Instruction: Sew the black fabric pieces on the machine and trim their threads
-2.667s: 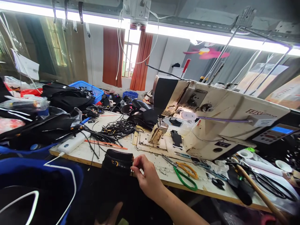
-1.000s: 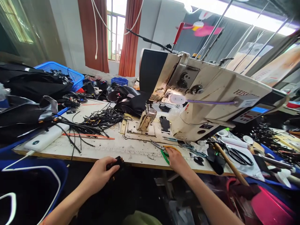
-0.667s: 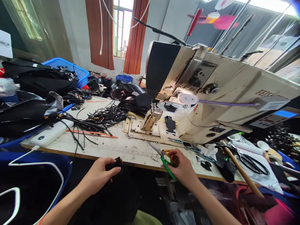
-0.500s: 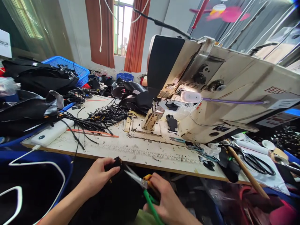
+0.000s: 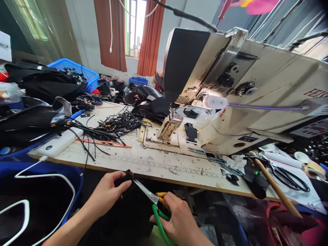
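My left hand is closed on the top edge of a black bag piece held below the table's front edge. Beside it, my right hand grips scissors with green and orange handles. The blade tips touch the black piece just right of my left thumb. Most of the black piece hangs in shadow over my lap.
A large cream sewing machine stands on the worn table. Black cords, black bag parts, a white power bank and blue baskets crowd the left. Big scissors and a wooden handle lie right.
My right hand picked the green-handled scissors off the table and brought them down and left to the black piece in my left hand. The view tilted downward.
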`<action>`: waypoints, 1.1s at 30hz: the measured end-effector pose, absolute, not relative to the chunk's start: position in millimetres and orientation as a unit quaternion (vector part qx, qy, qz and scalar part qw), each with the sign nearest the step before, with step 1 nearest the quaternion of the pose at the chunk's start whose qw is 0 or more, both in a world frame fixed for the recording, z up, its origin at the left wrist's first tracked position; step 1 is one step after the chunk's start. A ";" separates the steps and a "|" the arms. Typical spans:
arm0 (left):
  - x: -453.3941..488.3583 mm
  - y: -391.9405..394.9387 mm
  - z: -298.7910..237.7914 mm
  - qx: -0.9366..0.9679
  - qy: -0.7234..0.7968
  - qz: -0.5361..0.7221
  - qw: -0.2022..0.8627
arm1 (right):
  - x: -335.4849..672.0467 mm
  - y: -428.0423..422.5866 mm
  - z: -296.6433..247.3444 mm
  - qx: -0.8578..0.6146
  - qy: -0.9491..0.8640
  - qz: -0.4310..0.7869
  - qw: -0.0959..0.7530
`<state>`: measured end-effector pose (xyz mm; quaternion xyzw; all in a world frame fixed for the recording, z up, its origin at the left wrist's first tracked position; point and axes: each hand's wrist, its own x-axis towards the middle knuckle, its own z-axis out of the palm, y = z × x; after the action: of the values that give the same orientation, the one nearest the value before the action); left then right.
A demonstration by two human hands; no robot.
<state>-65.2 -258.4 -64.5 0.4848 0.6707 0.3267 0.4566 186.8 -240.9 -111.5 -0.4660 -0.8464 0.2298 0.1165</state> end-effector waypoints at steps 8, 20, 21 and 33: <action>-66.5 -258.6 -67.4 0.462 0.636 0.351 0.509 | 184.7 -239.2 -133.1 -0.424 -0.870 0.155 0.199; -72.4 -259.4 -63.0 0.421 0.596 0.343 0.591 | 178.9 -231.9 -132.5 -0.394 -0.868 0.222 0.204; -72.4 -258.8 -64.8 0.419 0.596 0.340 0.595 | 177.9 -235.0 -135.0 -0.394 -0.862 0.243 0.206; -92.9 -294.5 -23.4 0.635 0.634 0.154 0.414 | 271.0 -164.0 -141.3 -0.656 -0.702 0.138 0.239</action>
<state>-92.9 -294.5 -23.4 0.6345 0.6339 0.1544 0.4143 271.0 -164.0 -141.3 -0.6562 -0.7023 0.1378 0.2392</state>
